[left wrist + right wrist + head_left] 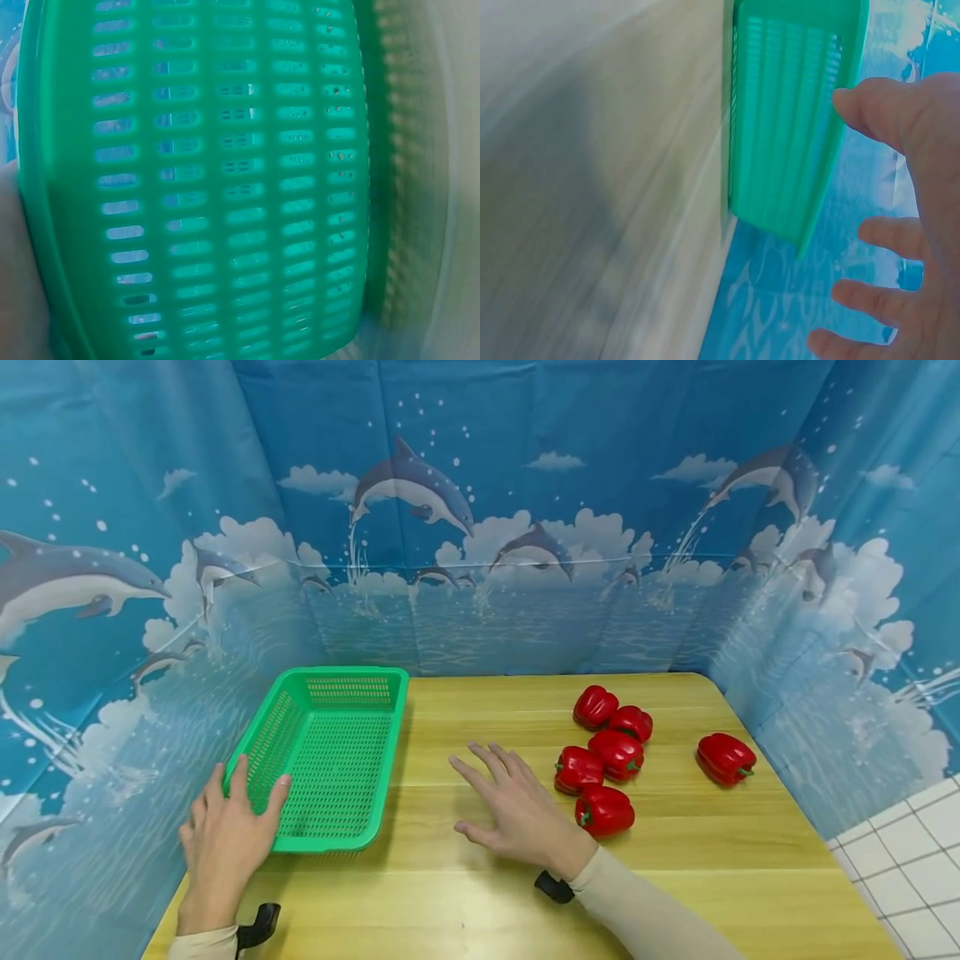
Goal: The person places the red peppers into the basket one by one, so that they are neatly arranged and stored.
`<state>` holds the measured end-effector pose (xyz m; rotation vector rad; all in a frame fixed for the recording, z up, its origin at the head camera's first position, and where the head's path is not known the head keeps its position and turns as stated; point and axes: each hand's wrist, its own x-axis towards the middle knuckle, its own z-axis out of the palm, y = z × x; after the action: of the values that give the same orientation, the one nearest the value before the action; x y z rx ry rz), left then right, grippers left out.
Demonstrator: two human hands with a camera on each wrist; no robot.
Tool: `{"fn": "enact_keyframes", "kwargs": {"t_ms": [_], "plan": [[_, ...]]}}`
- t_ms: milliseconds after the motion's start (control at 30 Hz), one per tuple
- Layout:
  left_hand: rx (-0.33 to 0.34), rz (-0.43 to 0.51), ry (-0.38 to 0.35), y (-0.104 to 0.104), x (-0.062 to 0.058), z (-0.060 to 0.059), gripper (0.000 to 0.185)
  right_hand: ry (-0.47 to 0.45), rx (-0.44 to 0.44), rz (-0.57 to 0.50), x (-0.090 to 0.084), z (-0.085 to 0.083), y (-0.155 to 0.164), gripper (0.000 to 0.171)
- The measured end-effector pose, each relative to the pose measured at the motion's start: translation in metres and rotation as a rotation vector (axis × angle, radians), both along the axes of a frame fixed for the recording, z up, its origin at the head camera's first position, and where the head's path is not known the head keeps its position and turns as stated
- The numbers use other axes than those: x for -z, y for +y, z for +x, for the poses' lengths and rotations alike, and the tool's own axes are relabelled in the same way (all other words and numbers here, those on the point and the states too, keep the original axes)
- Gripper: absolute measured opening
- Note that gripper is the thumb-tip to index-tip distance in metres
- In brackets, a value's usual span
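A green plastic basket with slotted walls stands on the left of the wooden table, and nothing lies in it. My left hand is at its near left corner, fingers spread along the rim and thumb over the inside. In the left wrist view the slotted basket wall fills most of the picture. My right hand hovers over the table between the basket and the peppers, fingers spread and holding nothing. Nearest to it are a red bell pepper and another red bell pepper.
Several red bell peppers form a cluster right of centre. One red bell pepper lies apart near the right edge of the table. A blue dolphin-print curtain hangs behind and at both sides. White tiles show at lower right.
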<state>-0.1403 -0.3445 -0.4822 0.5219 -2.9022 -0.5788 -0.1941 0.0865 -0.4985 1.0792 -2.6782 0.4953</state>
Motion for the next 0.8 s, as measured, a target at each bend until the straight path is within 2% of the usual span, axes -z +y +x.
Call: {"fn": "enact_keyframes", "kwargs": {"t_ms": [167,333,533,800], "plan": [[-0.004,-0.023,-0.017,0.0,0.003,0.001,0.109,-0.043,-0.056,0.049,-0.001,0.005,-0.015,0.093],[-0.005,-0.036,-0.03,0.002,0.002,0.001,0.113,-0.061,-0.13,0.053,-0.002,0.009,-0.028,0.091],[0.008,-0.055,-0.026,0.01,0.002,-0.002,0.117,-0.034,-0.204,0.081,-0.002,0.014,-0.041,0.088],[0.009,-0.053,-0.015,0.018,0.004,0.0,0.116,0.031,-0.275,0.083,0.001,0.017,-0.047,0.085]]}}
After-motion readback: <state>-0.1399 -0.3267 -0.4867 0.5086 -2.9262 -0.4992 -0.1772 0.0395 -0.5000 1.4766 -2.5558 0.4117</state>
